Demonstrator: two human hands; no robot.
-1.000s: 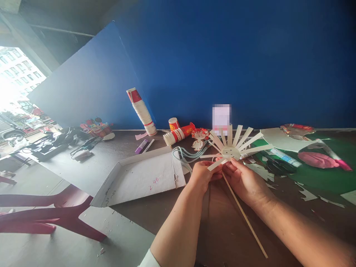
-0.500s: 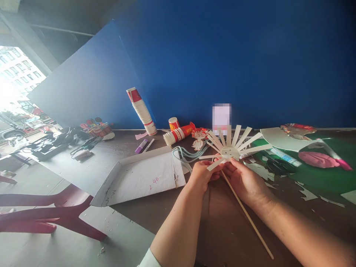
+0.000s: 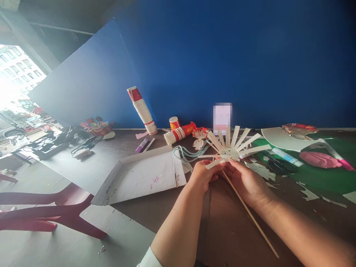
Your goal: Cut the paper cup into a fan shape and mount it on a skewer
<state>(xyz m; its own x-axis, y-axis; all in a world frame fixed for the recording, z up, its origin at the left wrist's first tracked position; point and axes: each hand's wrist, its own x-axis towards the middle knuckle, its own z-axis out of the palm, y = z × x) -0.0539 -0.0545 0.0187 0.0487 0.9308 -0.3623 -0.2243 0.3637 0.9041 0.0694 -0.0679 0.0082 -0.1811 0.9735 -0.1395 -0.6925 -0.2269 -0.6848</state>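
Note:
A white paper cup cut into spread strips (image 3: 229, 152) is held up over the table, its round base facing me with small dark marks like a face. My right hand (image 3: 242, 177) pinches its lower edge, thumb on the front. Close beside it, my left hand (image 3: 202, 173) is closed at the lower left strips, its fingertips partly hidden. A thin wooden stick (image 3: 247, 209) runs from beneath the cup between the hands down to the lower right. How the stick meets the cup is hidden.
A shallow white cardboard box (image 3: 144, 180) lies left of my hands. Behind stand a leaning stack of paper cups (image 3: 142, 111) and some lying red cups (image 3: 182, 133). At right are scissors (image 3: 280, 165), a glue tube (image 3: 287, 157), a pink oval piece (image 3: 319, 160) and paper scraps.
The stick's lower end has swung slightly to the right, and the cut cup has tilted a little. Both hands keep nearly the same place and hold.

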